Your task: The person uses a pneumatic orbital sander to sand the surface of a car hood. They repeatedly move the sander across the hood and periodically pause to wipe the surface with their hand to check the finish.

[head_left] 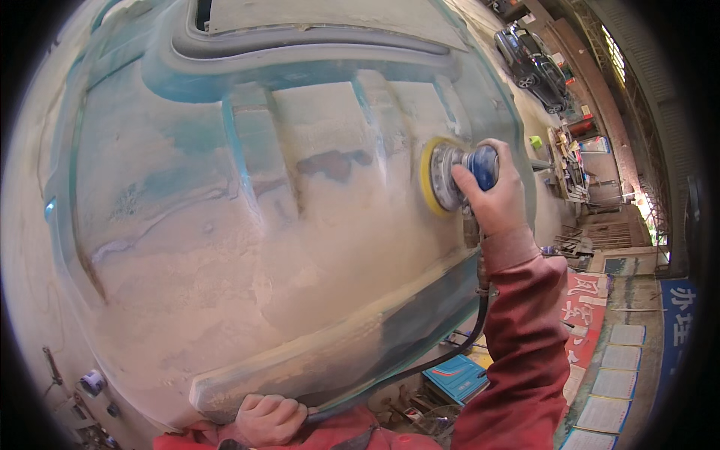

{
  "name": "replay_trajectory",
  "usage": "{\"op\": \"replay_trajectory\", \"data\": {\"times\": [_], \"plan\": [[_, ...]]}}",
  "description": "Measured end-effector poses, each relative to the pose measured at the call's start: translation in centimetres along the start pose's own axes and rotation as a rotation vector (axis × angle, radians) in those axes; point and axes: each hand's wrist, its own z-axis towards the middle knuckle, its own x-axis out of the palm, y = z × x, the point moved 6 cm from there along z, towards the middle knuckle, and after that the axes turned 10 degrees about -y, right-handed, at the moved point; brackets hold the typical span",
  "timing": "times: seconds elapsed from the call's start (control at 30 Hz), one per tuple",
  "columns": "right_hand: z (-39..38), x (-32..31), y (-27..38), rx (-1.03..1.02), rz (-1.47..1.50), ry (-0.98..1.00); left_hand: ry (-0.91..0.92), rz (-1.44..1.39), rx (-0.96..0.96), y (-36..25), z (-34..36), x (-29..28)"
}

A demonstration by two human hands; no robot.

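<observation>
A round sander [448,178] with a yellow-edged pad and a blue top is gripped in my right hand [501,191], fingers wrapped over the top. Its pad rests against the right part of a large vehicle body panel [337,262], patched with beige filler, teal paint and a darker bare spot. From the sander a black hose [480,319] drops past my right forearm and curves left along the panel's lower edge. At the bottom my left hand [270,418] is closed around this hose, just under the panel's lower ledge [247,386].
Above the panel's ribs is a window opening [315,41] with a covering sheet. Beyond the right edge stand a dark car [532,67] and a cluttered workbench [570,165]. A blue flat box [456,377] lies below the hose. Tools [82,420] lie on the floor, lower left.
</observation>
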Motion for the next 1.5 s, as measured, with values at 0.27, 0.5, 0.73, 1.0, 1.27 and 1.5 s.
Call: {"op": "replay_trajectory", "data": {"times": [0.27,0.5,0.73,1.0,1.27,1.5], "plan": [[-1.1,-0.6,0.2,-0.017,-0.074,0.040,-0.031,-0.024,-0.009,0.0,0.3,0.2],[0.3,0.3,-0.4,0.068,0.029,0.037,-0.032,-0.005,-0.010,0.1,0.0,0.1],[-1.9,-1.4,-0.8,0.086,-0.155,0.165,-0.028,-0.031,0.002,0.1,-0.1,0.2],[-2.9,-1.5,-0.9,0.009,-0.190,0.163,-0.015,-0.025,-0.024,0.0,0.0,0.0],[-2.1,-1.4,-0.4,-0.112,-0.162,0.119,-0.006,-0.017,-0.023,0.1,0.1,-0.1],[-2.2,-1.5,-1.7,-0.021,-0.186,0.134,-0.010,-0.030,0.011,0.1,0.0,0.3]]}}
